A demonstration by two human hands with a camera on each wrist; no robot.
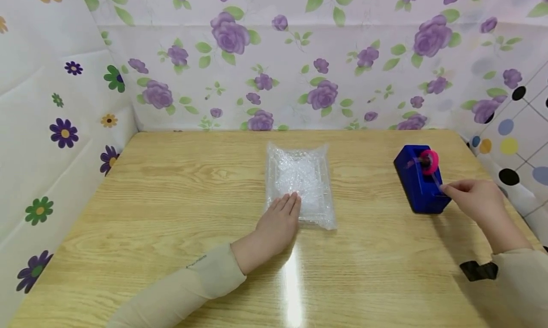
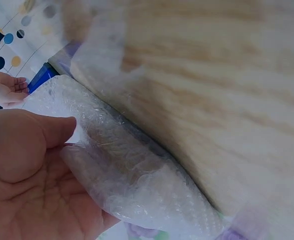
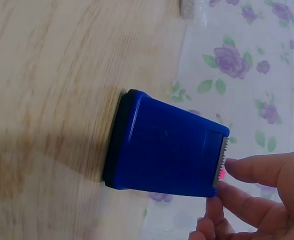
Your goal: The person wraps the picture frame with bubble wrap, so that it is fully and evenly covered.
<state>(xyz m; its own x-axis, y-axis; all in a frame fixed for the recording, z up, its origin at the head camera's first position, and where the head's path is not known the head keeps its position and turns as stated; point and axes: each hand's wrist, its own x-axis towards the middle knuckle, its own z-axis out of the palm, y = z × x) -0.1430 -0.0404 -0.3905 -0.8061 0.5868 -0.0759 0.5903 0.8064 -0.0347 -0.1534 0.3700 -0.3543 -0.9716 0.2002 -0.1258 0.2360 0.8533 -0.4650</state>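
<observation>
A flat bubble-wrapped package (image 1: 306,175) lies on the wooden table in front of me. My left hand (image 1: 278,223) rests on its near left part with fingers straight and together; in the left wrist view the wrap (image 2: 136,175) covers the fingers of that hand (image 2: 31,170). Off to the right stands a blue tape dispenser (image 1: 413,180) with a pink-cored roll of clear tape (image 1: 430,162). My right hand (image 1: 481,202) pinches the tape's end between thumb and forefinger at the toothed cutter (image 3: 221,160).
A small black object (image 1: 478,271) shows beside the right sleeve, near the table's right edge. Flower-patterned sheeting (image 1: 231,80) stands behind the wooden table (image 1: 180,185), with more sheeting along its left and right sides.
</observation>
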